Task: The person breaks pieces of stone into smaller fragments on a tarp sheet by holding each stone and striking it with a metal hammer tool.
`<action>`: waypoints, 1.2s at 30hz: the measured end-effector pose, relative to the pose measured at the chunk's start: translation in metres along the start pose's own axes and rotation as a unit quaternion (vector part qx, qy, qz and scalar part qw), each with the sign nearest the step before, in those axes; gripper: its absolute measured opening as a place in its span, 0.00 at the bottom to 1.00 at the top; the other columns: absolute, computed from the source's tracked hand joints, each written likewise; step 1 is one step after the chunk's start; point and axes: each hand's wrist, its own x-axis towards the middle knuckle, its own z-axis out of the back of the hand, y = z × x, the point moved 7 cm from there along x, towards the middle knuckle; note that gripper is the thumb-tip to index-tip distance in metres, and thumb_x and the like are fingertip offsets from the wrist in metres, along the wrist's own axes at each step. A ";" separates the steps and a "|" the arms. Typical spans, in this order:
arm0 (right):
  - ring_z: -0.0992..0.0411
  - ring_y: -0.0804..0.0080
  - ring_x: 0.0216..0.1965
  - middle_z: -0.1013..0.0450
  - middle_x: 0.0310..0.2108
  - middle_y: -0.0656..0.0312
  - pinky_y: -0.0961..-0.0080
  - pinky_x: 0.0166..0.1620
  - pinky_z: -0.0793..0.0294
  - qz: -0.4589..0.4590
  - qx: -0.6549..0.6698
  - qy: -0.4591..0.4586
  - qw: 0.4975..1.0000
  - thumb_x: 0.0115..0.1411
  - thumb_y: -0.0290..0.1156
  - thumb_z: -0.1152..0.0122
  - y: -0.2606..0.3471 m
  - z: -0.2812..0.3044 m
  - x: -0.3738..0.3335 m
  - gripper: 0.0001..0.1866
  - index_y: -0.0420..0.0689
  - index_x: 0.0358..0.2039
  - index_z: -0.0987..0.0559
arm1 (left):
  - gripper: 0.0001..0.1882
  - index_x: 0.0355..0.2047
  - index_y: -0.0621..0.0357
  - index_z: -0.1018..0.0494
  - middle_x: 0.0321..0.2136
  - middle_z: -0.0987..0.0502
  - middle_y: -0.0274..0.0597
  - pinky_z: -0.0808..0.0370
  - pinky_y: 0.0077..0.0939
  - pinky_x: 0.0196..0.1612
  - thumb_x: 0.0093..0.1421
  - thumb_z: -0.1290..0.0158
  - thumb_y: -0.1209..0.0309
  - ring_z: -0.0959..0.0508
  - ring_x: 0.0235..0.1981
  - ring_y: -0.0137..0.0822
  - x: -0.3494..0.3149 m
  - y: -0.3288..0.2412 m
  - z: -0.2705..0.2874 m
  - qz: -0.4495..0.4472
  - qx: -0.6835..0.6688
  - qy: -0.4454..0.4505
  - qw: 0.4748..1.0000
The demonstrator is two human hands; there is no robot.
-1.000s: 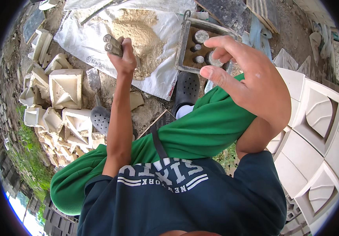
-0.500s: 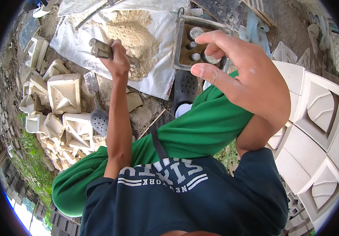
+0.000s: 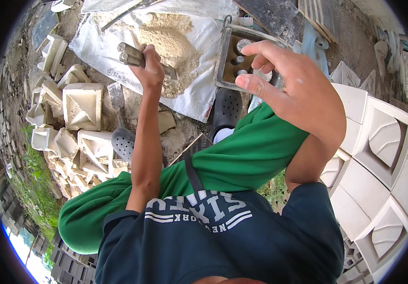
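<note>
My left hand (image 3: 150,68) is closed around a pair of short, grey, round bars (image 3: 132,55) above a white sheet. A flat grey end shows on the far side of the fist. Beneath it, a pile of pale sand (image 3: 166,35) and small lumps lies on the white sheet (image 3: 107,57). My right hand (image 3: 289,80) hovers nearer to me, thumb and fingers curved apart with nothing visible between them. Past its fingertips stands a grey rectangular tub (image 3: 220,59) with brownish contents and several grey round-topped pieces (image 3: 238,60), partly hidden by the hand.
Broken cream-coloured cast blocks (image 3: 82,106) are heaped on the left, with a trowel-like tool (image 3: 116,97) beside them. Patterned pale blocks (image 3: 379,137) are stacked on the right. My dark clogs (image 3: 226,108) are on the ground between sheet and tub.
The surroundings shift slightly right in view. My left hand still grips the bars, moving a little right in the picture. My right hand keeps its curved, parted pose.
</note>
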 end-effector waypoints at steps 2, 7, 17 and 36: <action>0.31 0.64 0.32 0.30 0.28 0.57 0.71 0.37 0.33 -0.016 -0.004 0.012 1.000 0.53 0.44 0.41 0.000 0.000 -0.001 0.23 0.43 0.44 0.28 | 0.15 0.12 0.57 0.45 0.11 0.44 0.26 0.50 0.18 0.15 0.54 0.56 0.77 0.46 0.12 0.18 -0.008 -0.016 -0.006 -0.003 -0.012 -0.014 1.000; 0.31 0.68 0.32 0.29 0.28 0.59 0.74 0.38 0.33 -0.046 0.023 0.010 0.999 0.52 0.46 0.41 0.001 0.001 -0.008 0.24 0.42 0.44 0.28 | 0.15 0.12 0.56 0.43 0.10 0.43 0.26 0.50 0.17 0.15 0.53 0.55 0.76 0.45 0.12 0.18 -0.012 -0.063 -0.012 -0.023 0.033 -0.011 0.999; 0.28 0.56 0.41 0.28 0.37 0.47 0.67 0.44 0.30 -0.075 0.075 0.034 0.994 0.49 0.57 0.42 0.006 -0.066 0.045 0.35 0.36 0.44 0.29 | 0.18 0.12 0.63 0.38 0.07 0.39 0.34 0.42 0.27 0.15 0.56 0.52 0.68 0.39 0.11 0.25 -0.004 0.006 0.027 -0.030 0.150 -0.032 0.988; 0.45 0.77 0.14 0.44 0.12 0.68 0.75 0.24 0.40 -0.136 0.700 -0.318 0.625 0.56 0.35 0.48 -0.080 -0.221 0.102 0.17 0.49 0.15 0.41 | 0.26 0.40 0.68 0.27 0.35 0.24 0.56 0.28 0.36 0.43 0.50 0.48 0.56 0.23 0.39 0.50 -0.130 0.143 0.161 0.411 0.400 -0.113 0.811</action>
